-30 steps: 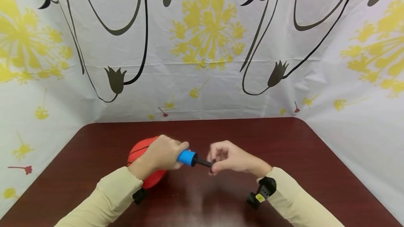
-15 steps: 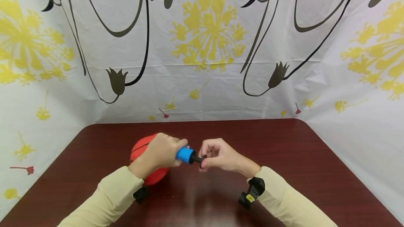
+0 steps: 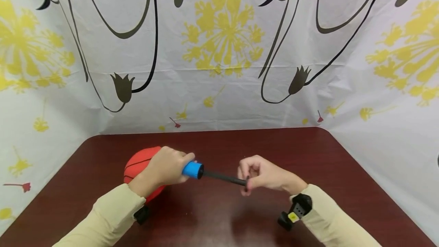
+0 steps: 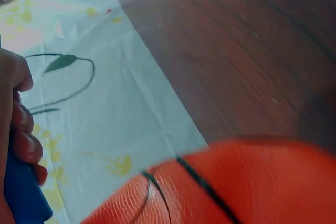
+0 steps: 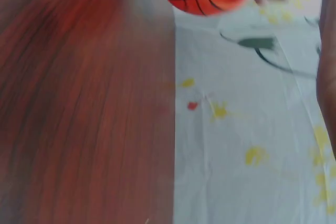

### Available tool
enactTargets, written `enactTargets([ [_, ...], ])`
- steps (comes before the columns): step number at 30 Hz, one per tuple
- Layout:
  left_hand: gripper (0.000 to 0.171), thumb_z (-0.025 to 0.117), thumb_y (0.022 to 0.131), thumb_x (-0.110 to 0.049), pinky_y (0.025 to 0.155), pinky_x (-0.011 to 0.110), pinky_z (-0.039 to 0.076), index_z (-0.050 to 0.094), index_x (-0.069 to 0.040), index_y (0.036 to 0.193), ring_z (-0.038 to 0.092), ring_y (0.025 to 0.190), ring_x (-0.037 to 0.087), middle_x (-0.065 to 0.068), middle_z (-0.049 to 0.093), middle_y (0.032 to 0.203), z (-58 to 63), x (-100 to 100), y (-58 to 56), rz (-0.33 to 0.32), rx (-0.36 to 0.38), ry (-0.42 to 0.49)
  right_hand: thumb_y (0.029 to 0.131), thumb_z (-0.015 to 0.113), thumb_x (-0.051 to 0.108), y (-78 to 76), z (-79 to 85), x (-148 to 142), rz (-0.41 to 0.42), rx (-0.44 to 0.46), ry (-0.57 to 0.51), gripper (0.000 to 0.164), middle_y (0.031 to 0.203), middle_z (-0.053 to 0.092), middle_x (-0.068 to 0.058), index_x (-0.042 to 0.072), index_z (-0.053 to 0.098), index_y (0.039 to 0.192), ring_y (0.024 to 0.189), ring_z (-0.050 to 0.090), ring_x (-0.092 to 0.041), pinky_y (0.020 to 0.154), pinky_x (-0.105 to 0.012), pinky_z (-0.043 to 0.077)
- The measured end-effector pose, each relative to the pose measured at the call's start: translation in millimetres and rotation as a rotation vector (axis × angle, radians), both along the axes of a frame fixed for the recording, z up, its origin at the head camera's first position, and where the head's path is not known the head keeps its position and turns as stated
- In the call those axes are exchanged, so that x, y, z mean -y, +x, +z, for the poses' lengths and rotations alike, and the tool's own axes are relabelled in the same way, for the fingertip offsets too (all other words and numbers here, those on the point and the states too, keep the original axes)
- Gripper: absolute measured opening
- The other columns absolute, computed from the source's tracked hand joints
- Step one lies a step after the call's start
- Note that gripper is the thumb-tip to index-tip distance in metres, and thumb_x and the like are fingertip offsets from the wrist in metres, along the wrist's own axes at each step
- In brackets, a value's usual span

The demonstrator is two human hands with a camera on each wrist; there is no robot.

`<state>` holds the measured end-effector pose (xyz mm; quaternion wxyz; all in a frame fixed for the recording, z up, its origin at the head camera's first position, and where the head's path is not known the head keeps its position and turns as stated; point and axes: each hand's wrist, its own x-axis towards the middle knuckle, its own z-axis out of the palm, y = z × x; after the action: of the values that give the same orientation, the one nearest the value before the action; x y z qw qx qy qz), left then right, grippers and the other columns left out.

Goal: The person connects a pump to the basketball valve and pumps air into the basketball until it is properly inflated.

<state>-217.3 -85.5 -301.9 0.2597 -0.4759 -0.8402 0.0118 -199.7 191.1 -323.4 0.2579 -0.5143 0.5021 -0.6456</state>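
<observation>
My left hand [image 3: 168,166] grips the blue barrel of a hand pump [image 3: 193,169], held above the table. A long black rod [image 3: 223,177] sticks out of the barrel to the right. At the rod's end my right hand [image 3: 265,174] pinches the small dark handle between thumb and fingers. An orange-red ball with black lines [image 3: 140,163] is behind and below the left hand, which partly hides it. In the left wrist view the ball [image 4: 252,182] fills the lower right, beside fingers curled round the blue barrel [image 4: 25,192]. Whether the pump joins the ball is hidden.
The dark red-brown table [image 3: 219,216] lies under both hands. A white cloth with yellow and grey flower prints [image 3: 219,98] hangs behind the table and along its sides. A black wrist camera [image 3: 295,210] sits on the right wrist, another on the left.
The black rod first slid into the blue barrel as my right hand came left. Now it is drawn far out, with the right hand back to the right. Left hand and ball shifted slightly left.
</observation>
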Motion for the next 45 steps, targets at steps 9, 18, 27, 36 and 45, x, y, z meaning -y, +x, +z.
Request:
enactTargets([
  [9, 0.032, 0.073, 0.060, -0.029, 0.041, 0.020, 0.037, 0.049, -0.013, 0.073, 0.041, 0.040, 0.007, -0.005, 0.049, 0.052, 11.3, -12.0, 1.5, -0.035, -0.036, 0.064, 0.079, 0.063, 0.012, -3.0, 9.5, 43.7, -0.253, -0.103, 0.002, 0.026, 0.079, 0.061, -0.011, -0.005, 0.043, 0.077, 0.069, 0.063, -0.013, 0.060, -0.037, 0.051],
  [18, 0.039, 0.076, 0.058, -0.031, 0.048, 0.026, 0.044, 0.049, -0.012, 0.079, 0.051, 0.047, 0.010, -0.003, 0.058, 0.061, 3.3, 8.5, -5.4, 0.030, 0.040, 0.039, 0.085, 0.057, 0.011, -4.6, 1.5, -0.8, 0.056, 0.076, -0.060, 0.025, 0.085, 0.060, -0.002, -0.001, 0.037, 0.079, 0.074, 0.059, -0.012, 0.064, -0.023, 0.049],
  [27, 0.032, 0.073, 0.062, -0.031, 0.045, 0.023, 0.039, 0.051, -0.013, 0.077, 0.047, 0.044, 0.009, -0.004, 0.054, 0.057, 3.9, -7.6, -3.7, 0.040, 0.039, -0.004, 0.083, 0.059, 0.009, -15.3, -2.0, 35.8, -0.150, -0.025, 0.068, 0.024, 0.079, 0.061, -0.004, -0.006, 0.041, 0.078, 0.071, 0.063, -0.015, 0.062, -0.038, 0.051],
  [36, 0.034, 0.072, 0.064, -0.031, 0.045, 0.021, 0.039, 0.048, -0.013, 0.078, 0.045, 0.043, 0.006, -0.005, 0.052, 0.056, 0.2, -6.0, 1.0, 0.003, 0.059, -0.027, 0.082, 0.060, 0.004, -3.7, -2.4, 17.3, -0.087, 0.052, 0.065, 0.022, 0.084, 0.061, -0.003, -0.005, 0.040, 0.078, 0.073, 0.062, -0.012, 0.064, -0.028, 0.051],
  [45, 0.035, 0.074, 0.062, -0.031, 0.045, 0.023, 0.041, 0.050, -0.013, 0.080, 0.049, 0.046, 0.009, -0.004, 0.057, 0.060, -2.8, -1.8, 1.2, 0.051, 0.048, 0.005, 0.083, 0.058, 0.015, -5.7, -5.2, 9.6, 0.036, 0.036, -0.053, 0.029, 0.082, 0.059, -0.003, -0.004, 0.037, 0.076, 0.071, 0.060, -0.011, 0.060, -0.027, 0.050],
])
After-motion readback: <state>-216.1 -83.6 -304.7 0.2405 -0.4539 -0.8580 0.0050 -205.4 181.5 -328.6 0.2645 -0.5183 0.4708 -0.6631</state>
